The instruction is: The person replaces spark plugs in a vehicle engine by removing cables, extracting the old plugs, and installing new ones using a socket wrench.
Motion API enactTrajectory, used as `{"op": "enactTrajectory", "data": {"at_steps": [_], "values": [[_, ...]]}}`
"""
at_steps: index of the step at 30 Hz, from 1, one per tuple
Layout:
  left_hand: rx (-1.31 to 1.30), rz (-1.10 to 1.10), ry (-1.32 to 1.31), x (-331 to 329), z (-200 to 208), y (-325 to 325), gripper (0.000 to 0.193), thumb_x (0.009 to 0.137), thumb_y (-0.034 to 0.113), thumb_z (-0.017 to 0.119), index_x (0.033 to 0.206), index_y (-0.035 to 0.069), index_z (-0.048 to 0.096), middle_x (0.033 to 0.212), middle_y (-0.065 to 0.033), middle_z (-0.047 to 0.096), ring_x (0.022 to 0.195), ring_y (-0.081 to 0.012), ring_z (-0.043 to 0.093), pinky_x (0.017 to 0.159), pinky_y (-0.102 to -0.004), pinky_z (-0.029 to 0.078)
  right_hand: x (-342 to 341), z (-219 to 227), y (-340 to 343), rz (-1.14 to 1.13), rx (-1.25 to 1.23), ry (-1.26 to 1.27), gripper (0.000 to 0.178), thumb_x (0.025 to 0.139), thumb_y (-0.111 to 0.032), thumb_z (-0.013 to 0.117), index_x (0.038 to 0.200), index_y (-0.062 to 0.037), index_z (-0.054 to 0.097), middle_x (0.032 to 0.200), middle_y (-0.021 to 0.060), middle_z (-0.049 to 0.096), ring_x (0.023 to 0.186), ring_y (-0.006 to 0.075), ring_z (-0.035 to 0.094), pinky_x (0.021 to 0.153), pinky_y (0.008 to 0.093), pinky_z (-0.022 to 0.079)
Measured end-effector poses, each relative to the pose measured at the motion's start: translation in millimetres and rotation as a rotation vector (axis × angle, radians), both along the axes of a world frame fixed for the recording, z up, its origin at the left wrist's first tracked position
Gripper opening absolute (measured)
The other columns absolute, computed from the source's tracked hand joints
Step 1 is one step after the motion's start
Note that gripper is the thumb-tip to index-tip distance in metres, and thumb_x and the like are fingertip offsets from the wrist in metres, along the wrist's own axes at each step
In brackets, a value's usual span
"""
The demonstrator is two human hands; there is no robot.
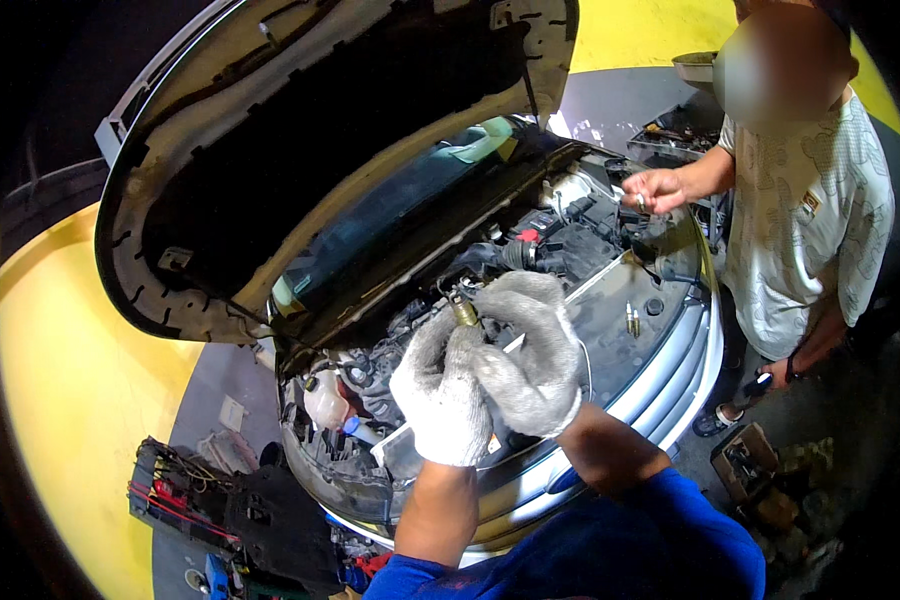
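Both my hands wear whitish knitted gloves and meet over the open engine bay [390, 365]. Between their fingertips stands a small brass-coloured spark plug [465, 311], its lower part hidden by the gloves. My left hand [438, 395] is closed with thumb and fingers around it. From the other side my right hand [532, 350] curls in, its fingertips pressed to the same plug. Two similar spark plugs [632, 320] lie side by side on the dark front panel, to the right of my hands.
The raised hood [320, 130] leans over the bay. At right stands a co-worker [795, 230], whose hand [658, 190] pinches a small object over the engine. A coolant tank [327, 400] sits at left. An open tool case [185, 500] and a box of parts [745, 458] flank the car.
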State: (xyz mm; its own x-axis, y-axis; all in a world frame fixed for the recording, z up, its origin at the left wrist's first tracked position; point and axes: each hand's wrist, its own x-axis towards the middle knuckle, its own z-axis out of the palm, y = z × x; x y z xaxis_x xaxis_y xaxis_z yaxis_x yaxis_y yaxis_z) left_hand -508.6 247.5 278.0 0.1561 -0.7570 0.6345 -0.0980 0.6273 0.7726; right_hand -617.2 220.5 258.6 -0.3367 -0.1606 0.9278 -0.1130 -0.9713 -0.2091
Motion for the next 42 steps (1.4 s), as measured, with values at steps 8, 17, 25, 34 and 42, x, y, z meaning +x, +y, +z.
{"op": "enactTrajectory", "data": {"at_steps": [8,17,25,34,42], "values": [[0.039,-0.108,0.082,-13,-11,13,0.025,0.102,0.013,0.058,0.117,-0.007,0.061,0.102,-0.0111,0.069,0.088,-0.015,0.065,0.078,-0.0288,0.054,-21,-3,23,-0.039,-0.003,-0.121,0.034,0.083,-0.008,0.071,0.113,0.0041,0.06,0.109,0.0211,0.059,0.102,0.0376,0.058,0.088,0.0468,0.049],[0.071,-0.087,0.037,-8,-24,-1,0.028,0.097,0.013,0.059,0.117,-0.006,0.061,0.107,-0.011,0.067,0.091,-0.0168,0.065,0.081,-0.0318,0.054,-4,-20,9,-0.023,0.113,0.0,0.034,0.082,-0.006,0.073,0.112,0.0036,0.063,0.109,0.0185,0.063,0.103,0.0352,0.06,0.09,0.045,0.049],[0.042,-0.064,0.055,-4,-28,-11,0.021,0.097,0.005,0.058,0.113,-0.006,0.063,0.101,-0.0082,0.066,0.087,-0.0132,0.06,0.078,-0.0267,0.049,6,-23,5,-0.005,0.148,-0.068,0.04,0.083,-0.004,0.071,0.119,0.0058,0.058,0.111,0.0217,0.061,0.1,0.0339,0.061,0.086,0.0436,0.05],[0.098,-0.084,0.036,2,-35,-16,0.022,0.098,0.011,0.058,0.114,-0.004,0.062,0.103,-0.0088,0.065,0.088,-0.0154,0.062,0.079,-0.0298,0.051,2,-24,9,-0.042,0.175,-0.04,0.031,0.086,-0.013,0.068,0.112,0.0042,0.063,0.108,0.0204,0.061,0.103,0.0384,0.058,0.089,0.046,0.05],[0.117,-0.133,0.061,5,-45,-25,0.029,0.097,0.011,0.057,0.121,-0.005,0.058,0.114,-0.0121,0.064,0.099,-0.0191,0.063,0.088,-0.0327,0.052,-1,-30,2,-0.07,0.147,-0.027,0.036,0.085,-0.011,0.068,0.116,0.0062,0.062,0.108,0.0213,0.061,0.099,0.0382,0.06,0.087,0.0459,0.05]]}}
